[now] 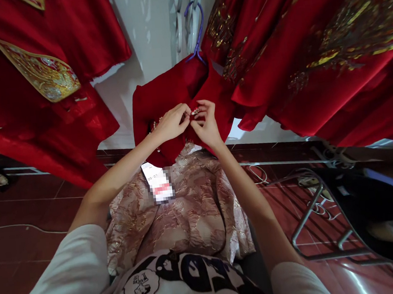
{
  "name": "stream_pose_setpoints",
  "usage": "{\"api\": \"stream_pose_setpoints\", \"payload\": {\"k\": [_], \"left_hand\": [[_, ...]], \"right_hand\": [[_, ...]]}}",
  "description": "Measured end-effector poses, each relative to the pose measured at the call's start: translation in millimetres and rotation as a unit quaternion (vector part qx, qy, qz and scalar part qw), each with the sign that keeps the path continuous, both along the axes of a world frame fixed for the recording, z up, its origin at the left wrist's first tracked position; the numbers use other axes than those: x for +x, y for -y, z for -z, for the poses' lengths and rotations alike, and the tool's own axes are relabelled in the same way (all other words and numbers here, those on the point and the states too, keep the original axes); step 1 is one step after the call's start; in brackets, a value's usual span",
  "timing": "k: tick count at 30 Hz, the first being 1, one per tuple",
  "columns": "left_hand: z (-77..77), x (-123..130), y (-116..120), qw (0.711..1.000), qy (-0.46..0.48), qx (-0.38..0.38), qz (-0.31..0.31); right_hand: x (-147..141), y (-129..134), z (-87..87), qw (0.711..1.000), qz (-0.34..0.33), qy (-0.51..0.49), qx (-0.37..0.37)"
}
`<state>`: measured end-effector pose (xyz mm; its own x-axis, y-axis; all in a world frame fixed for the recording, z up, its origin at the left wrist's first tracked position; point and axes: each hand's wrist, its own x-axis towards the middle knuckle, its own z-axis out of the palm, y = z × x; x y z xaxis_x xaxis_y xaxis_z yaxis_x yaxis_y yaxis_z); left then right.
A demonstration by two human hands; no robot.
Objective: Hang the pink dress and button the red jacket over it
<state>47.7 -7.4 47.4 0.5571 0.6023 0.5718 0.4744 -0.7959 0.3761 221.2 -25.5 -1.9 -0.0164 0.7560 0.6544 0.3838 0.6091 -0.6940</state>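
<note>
The red garment (pixel 162 92) hangs in front of the person from a purple hanger (pixel 201 22), its lower part coming down to the shiny, crinkled pinkish cloth (pixel 189 213) over the lap. Both hands meet near the middle of the garment. The left hand (pixel 174 122) is bent narrow, with thumb and fingers close together; the right hand (pixel 208 123) makes a loose, narrow curl, its fingertips at a small beaded ornament (pixel 195 112). I cannot tell whether either one grips the ornament or the cloth beneath

As for progress, the handwork looks under way: a line of pale beads (pixel 155 123) shows on the garment beside the left wrist, while the spot between the fingers seems unfinished. Whether the ornament is already fastened cannot be made out, nor can any needle or thread be seen, so how much is left stays unclear

The phone (pixel 156 181) lies on the lap cloth, its screen lit with digits that look like "00:02", the last one uncertain; the lower part is pixelated. The white T-shirt (pixel 89 266) carries large dark lettering, too folded to read, and a round cartoon badge (pixel 141 285). No brand is legible
</note>
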Motion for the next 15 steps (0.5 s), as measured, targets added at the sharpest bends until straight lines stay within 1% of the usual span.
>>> {"api": "stream_pose_setpoints", "payload": {"k": [3,5,7,8,9,11,13,15], "left_hand": [[19.7,2.6,-5.8,0.989,0.088,-0.110,0.043],[30.4,2.9,-10.8,0.976,0.121,-0.173,0.060],[37.9,3.0,-13.6,0.964,0.132,-0.225,0.051],[40.3,3.4,-13.9,0.959,0.131,-0.250,0.035],[41.9,4.2,-13.4,0.953,0.127,-0.275,0.013],[42.9,6.6,-11.3,0.943,0.119,-0.310,-0.031],[42.4,9.5,-9.8,0.942,0.122,-0.309,-0.055],[42.0,12.2,-11.0,0.950,0.133,-0.278,-0.054]], "right_hand": [[4.7,28.0,32.5,0.995,0.042,0.089,0.018],[13.4,46.0,54.8,0.984,0.082,0.158,0.004],[24.7,55.8,70.2,0.980,0.119,0.159,-0.026],[30.2,57.2,73.7,0.980,0.125,0.148,-0.045],[35.0,56.8,74.1,0.981,0.129,0.132,-0.065],[40.9,54.2,65.7,0.981,0.135,0.096,-0.101],[40.9,55.2,47.8,0.983,0.142,0.046,-0.106],[35.2,64.0,25.0,0.988,0.131,-0.015,-0.076]]}}
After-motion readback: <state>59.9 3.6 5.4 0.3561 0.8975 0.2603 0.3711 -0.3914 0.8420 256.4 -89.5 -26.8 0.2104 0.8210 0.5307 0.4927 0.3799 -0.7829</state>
